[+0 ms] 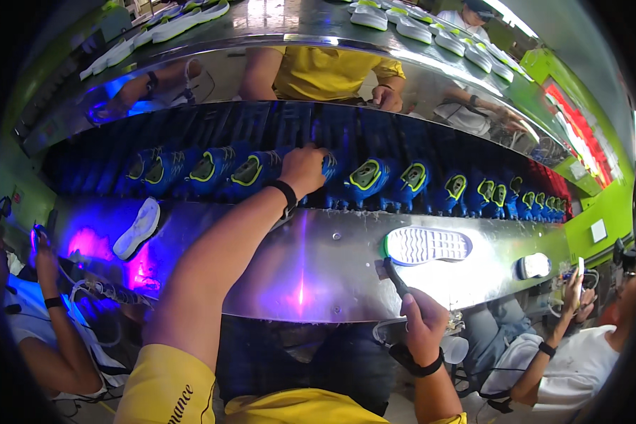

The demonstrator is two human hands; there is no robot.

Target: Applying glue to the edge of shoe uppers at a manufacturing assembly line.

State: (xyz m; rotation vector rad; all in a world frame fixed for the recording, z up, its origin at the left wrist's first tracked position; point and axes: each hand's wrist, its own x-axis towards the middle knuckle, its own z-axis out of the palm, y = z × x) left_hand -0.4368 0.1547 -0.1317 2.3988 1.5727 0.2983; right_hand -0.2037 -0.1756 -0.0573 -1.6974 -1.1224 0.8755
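Observation:
My left hand (305,169) reaches forward to a row of blue shoe uppers and is closed on one shoe upper (328,167); most of its fingers are hidden behind the back of the hand. In my right hand (425,318), near the front edge of the metal ledge (346,283), is a dark-handled brush (396,275). The brush head is just below the green end of a white shoe sole (431,245), which lies tread up under bright light. I cannot tell whether the bristles touch the sole.
More blue uppers with yellow-green collars, such as one upper (367,174), stand along the dark conveyor (254,120). Another white sole (137,229) lies left on the ledge, and a sole (534,266) lies right. Several soles (367,17) line the upper shelf. Co-workers sit on both sides.

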